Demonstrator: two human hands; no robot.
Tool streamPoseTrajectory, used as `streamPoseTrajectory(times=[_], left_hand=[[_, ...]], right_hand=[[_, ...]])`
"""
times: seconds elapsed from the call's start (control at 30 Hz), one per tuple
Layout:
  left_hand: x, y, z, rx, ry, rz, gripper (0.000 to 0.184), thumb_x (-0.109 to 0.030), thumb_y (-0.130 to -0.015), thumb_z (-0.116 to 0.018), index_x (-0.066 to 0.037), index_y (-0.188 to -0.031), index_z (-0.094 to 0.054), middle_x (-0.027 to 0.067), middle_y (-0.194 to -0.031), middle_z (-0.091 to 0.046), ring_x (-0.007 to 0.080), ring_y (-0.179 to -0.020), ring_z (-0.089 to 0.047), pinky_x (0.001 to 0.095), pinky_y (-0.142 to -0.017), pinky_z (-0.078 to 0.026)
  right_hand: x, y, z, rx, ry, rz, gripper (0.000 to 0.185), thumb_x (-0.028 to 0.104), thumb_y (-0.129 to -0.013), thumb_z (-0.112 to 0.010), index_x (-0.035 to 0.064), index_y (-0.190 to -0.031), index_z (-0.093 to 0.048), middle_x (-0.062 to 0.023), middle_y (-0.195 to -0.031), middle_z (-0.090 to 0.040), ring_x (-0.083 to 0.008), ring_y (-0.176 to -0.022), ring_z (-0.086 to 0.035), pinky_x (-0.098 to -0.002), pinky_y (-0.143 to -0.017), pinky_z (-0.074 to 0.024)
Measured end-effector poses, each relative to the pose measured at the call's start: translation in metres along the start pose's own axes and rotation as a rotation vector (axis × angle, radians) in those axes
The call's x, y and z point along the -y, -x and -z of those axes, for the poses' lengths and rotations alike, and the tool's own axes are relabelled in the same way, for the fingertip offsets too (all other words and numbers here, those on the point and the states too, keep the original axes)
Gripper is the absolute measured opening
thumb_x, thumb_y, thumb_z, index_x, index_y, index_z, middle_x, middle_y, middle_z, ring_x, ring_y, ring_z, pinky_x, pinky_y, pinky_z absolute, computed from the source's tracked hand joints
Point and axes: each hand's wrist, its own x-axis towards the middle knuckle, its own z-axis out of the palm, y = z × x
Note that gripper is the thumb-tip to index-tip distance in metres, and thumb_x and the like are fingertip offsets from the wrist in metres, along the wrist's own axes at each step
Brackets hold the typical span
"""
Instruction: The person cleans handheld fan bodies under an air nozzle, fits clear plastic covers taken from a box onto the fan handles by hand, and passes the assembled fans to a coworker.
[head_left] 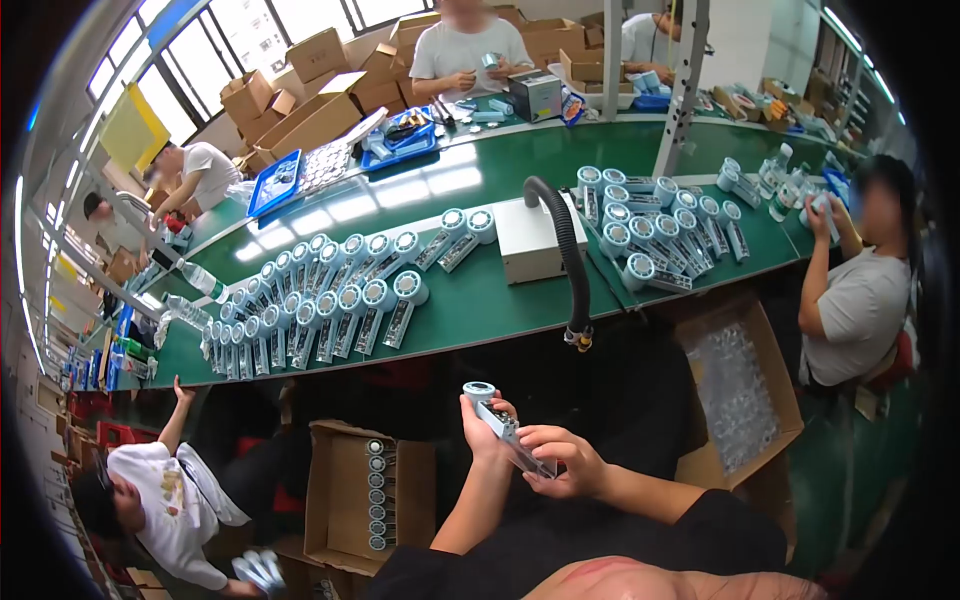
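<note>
A light blue device with a round head (479, 391) and a handle showing inner parts is wrapped in my left hand (486, 432), over my lap. My right hand (562, 461) pinches a clear plastic piece (533, 458) at the handle's lower end. Many similar light blue devices (350, 298) lie in rows on the green table (470, 312) ahead of me, with another group (640, 232) to the right.
A white box (532, 240) and a black flexible hose (568, 250) stand at the table's middle. Cardboard boxes hold devices (325, 500) at lower left and clear parts (784, 400) at right. Co-workers sit left (165, 490), right (862, 310) and across (470, 50).
</note>
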Motion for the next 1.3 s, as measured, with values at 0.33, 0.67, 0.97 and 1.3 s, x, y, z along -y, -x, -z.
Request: streamPoseTrajectory(times=[0.33, 0.67, 0.97, 1.3], left_hand=[[0.0, 0.0, 0.009, 0.009, -0.054, 0.016, 0.046, -0.047, -0.105, -0.055, -0.003, -0.119, -0.054, 0.0115, -0.099, -0.064, 0.0114, -0.07, -0.061, 0.0208, -0.059, -0.055], [0.007, -0.004, 0.014, -0.056, -0.144, -0.073, 0.045, -0.047, -0.106, -0.052, -0.003, -0.118, -0.053, 0.0104, -0.098, -0.062, 0.011, -0.071, -0.06, 0.0205, -0.062, -0.054], [0.027, -0.006, 0.024, -0.057, -0.262, -0.135, 0.042, -0.043, -0.107, -0.052, -0.003, -0.119, -0.053, 0.0116, -0.101, -0.063, 0.0127, -0.076, -0.061, 0.0238, -0.066, -0.055], [0.057, 0.037, -0.009, 0.031, -0.671, -0.058, 0.037, -0.037, -0.099, -0.054, -0.01, -0.125, -0.056, 0.0169, -0.115, -0.065, 0.0289, -0.108, -0.063, 0.045, -0.097, -0.05]], right_hand=[[0.001, 0.0, 0.006, -0.064, 0.05, 0.009, 0.056, -0.003, -0.076, -0.08, 0.0099, -0.121, -0.049, -0.016, -0.128, -0.06, -0.0378, -0.118, -0.065, -0.0442, -0.094, -0.0593], [-0.004, 0.019, 0.006, -0.105, -0.023, -0.068, 0.056, -0.002, -0.076, -0.081, 0.0087, -0.122, -0.05, -0.016, -0.129, -0.06, -0.0366, -0.119, -0.065, -0.0428, -0.092, -0.0598], [-0.003, 0.031, 0.019, -0.134, 0.075, -0.267, 0.049, 0.002, -0.078, -0.08, 0.0076, -0.12, -0.056, -0.0152, -0.127, -0.063, -0.0314, -0.111, -0.067, -0.0351, -0.091, -0.0575], [-0.034, 0.042, 0.047, -0.25, -0.179, -0.649, 0.051, 0.0, -0.074, -0.068, 0.0024, -0.124, -0.057, -0.017, -0.131, -0.063, -0.0292, -0.114, -0.064, -0.037, -0.1, -0.0502]])
